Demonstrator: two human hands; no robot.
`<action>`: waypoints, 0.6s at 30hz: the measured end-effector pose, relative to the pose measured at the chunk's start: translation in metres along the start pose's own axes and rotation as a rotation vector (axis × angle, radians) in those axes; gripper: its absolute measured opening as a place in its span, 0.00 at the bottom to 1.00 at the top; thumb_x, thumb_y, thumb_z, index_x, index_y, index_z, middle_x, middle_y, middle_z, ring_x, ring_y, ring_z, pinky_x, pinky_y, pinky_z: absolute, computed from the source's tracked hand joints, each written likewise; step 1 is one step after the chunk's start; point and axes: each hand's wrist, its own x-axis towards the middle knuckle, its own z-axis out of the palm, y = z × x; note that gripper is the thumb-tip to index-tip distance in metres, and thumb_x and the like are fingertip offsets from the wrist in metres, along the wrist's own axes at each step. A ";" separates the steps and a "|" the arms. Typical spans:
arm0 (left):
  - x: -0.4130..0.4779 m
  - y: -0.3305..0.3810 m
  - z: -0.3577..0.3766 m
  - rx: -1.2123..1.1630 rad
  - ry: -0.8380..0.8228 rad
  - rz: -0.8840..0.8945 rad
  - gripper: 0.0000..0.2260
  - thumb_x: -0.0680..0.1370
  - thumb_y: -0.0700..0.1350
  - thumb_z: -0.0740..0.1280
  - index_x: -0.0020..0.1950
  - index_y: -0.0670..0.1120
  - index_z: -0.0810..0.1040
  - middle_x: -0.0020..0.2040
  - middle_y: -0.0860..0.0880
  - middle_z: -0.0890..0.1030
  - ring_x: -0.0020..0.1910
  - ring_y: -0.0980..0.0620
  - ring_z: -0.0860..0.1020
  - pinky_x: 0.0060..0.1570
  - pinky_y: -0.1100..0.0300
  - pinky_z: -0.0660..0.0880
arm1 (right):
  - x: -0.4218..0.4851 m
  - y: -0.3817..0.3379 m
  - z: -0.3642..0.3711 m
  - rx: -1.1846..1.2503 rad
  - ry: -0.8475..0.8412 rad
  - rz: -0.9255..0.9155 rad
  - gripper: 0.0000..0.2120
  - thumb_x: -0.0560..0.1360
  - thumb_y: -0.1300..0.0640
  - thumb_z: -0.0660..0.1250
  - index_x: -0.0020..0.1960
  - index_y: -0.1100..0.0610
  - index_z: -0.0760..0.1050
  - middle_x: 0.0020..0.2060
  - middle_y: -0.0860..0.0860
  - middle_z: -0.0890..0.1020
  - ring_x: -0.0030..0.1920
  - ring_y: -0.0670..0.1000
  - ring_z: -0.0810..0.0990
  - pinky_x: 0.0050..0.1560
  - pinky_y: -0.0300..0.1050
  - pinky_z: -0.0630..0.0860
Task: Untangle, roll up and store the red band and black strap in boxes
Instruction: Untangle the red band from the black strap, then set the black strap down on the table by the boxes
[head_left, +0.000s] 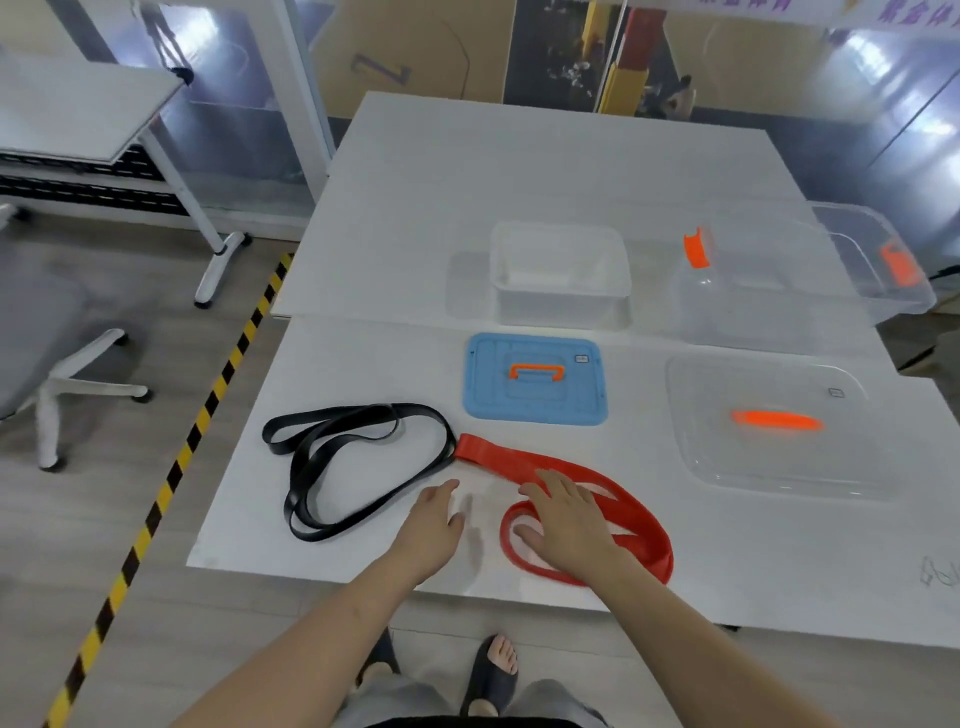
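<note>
White surface (519, 197) fills most of the view, with grey floor on the left carrying a yellow-and-black striped tape line (171, 478). An office chair base (67, 384) and the leg of a second table (218, 260) sit on that floor.

Black strap (358, 462) lies in loose overlapping loops on the near-left part of the surface. Its right-hand loop passes through, or at least touches, the far end of the red band (582, 499); I cannot tell which. The red band runs from that junction toward the near right and curls into an open loop close to the front edge.

Right hand (569, 519) rests palm down on the red band's loop, fingers spread and flat, nothing pinched. Left hand (434, 519) lies on the bare surface between strap and band, fingers loosely extended and together, holding nothing, apart from both.

Behind the band: a blue lid (535, 379) with an orange handle lies flat. Farther back stands a small white open box (561, 273). To the right, a clear lid (769, 426) with an orange handle lies flat, and behind it is a larger clear box (779, 280) with orange latches, overhanging the right edge. Both boxes are open.
</note>
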 end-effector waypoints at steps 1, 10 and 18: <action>-0.001 -0.008 -0.007 0.004 0.016 0.000 0.25 0.85 0.45 0.60 0.82 0.47 0.61 0.79 0.43 0.64 0.77 0.45 0.67 0.73 0.55 0.65 | 0.007 -0.011 -0.001 0.007 0.005 -0.011 0.27 0.81 0.39 0.62 0.76 0.46 0.67 0.81 0.52 0.65 0.82 0.57 0.62 0.79 0.59 0.62; -0.011 -0.098 -0.099 0.081 0.224 -0.074 0.22 0.84 0.44 0.63 0.79 0.46 0.67 0.74 0.43 0.68 0.71 0.43 0.71 0.66 0.52 0.73 | 0.091 -0.131 0.002 0.006 -0.018 -0.165 0.28 0.80 0.42 0.65 0.77 0.50 0.67 0.80 0.53 0.66 0.80 0.56 0.63 0.76 0.57 0.65; 0.015 -0.158 -0.173 0.243 0.271 -0.024 0.23 0.80 0.43 0.67 0.76 0.44 0.70 0.74 0.42 0.70 0.72 0.38 0.69 0.66 0.47 0.72 | 0.187 -0.204 -0.004 -0.060 -0.077 -0.206 0.42 0.78 0.40 0.68 0.84 0.52 0.52 0.85 0.54 0.50 0.85 0.58 0.47 0.83 0.61 0.51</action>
